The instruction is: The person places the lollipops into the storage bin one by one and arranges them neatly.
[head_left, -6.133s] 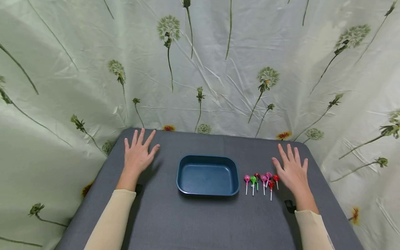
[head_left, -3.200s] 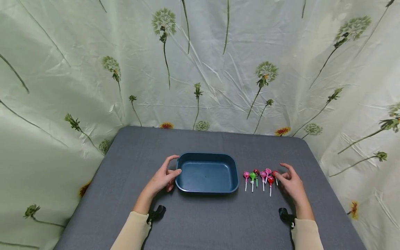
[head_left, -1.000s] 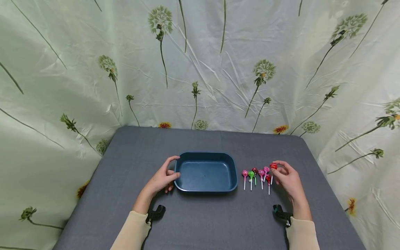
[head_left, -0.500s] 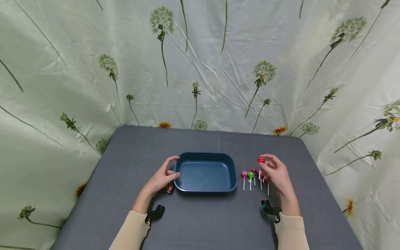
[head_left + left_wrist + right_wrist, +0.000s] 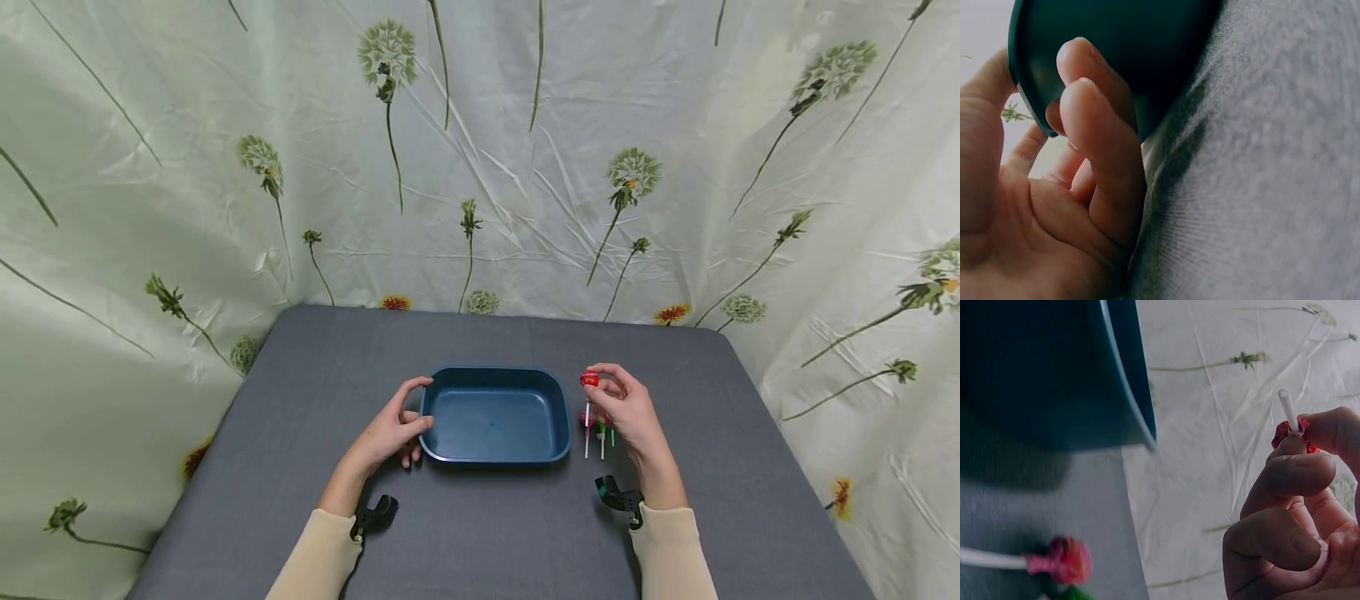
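Note:
A blue rectangular tray [image 5: 495,457] with raised walls stands mid-table. My left hand [image 5: 386,433] holds its left end, thumb and fingers at the rim; the left wrist view shows curled fingers against the outer wall [image 5: 1166,50]. My right hand [image 5: 626,408] pinches a red lollipop [image 5: 589,378] by its head, the white stick hanging down, a little right of the tray. In the right wrist view the stick [image 5: 1287,409] points toward the camera. Beneath the hand lie other lollipops, among them a pink one [image 5: 1072,559] and a green one [image 5: 602,430]; several are hidden behind the hand.
The table [image 5: 480,533] has a grey cloth cover. A flower-printed curtain [image 5: 480,150] hangs behind it and along both sides. Black wrist mounts [image 5: 375,514] sit at both cuffs.
My left hand went from flat above the table to gripping the tray's left end. My right hand picked up the red lollipop from the group's right side and carried it left toward the tray.

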### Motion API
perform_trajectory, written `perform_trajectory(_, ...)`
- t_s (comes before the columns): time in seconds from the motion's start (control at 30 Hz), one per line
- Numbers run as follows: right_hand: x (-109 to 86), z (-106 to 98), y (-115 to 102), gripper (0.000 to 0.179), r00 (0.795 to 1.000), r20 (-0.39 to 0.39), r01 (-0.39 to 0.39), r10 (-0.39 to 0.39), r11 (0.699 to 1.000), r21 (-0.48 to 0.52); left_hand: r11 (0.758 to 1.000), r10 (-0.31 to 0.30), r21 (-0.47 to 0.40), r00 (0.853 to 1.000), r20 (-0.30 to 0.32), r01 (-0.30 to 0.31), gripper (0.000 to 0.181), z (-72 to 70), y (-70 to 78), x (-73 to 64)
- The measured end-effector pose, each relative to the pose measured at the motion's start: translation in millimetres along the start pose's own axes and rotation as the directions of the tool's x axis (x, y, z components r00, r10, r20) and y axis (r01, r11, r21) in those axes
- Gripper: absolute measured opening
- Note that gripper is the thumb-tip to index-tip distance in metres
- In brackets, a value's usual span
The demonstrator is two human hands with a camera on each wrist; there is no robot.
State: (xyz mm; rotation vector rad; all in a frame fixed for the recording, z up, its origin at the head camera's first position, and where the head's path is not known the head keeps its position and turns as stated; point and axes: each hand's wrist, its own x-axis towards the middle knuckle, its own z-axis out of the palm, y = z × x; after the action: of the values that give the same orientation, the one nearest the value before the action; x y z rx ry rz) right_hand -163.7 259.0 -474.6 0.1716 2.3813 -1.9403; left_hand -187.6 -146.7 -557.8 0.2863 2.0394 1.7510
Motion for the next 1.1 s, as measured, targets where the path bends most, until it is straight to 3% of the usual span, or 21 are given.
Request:
perform_trajectory(0.7,10.1,60,-7,0.037,0.994,0.109,0.0,-0.005,0.999,0.04,1.0,0.002,-0.001,1.0,-0.014,-0.002,0.066,5.2,0.3,1.5)
perform_trajectory(1.1,12.2,96,-13,0.032,0.982,0.173,0.058,-0.073,0.994,0.089,1.0,-0.002,0.0,1.0,-0.02,0.002,0.066,4.6,-0.9,1.9)
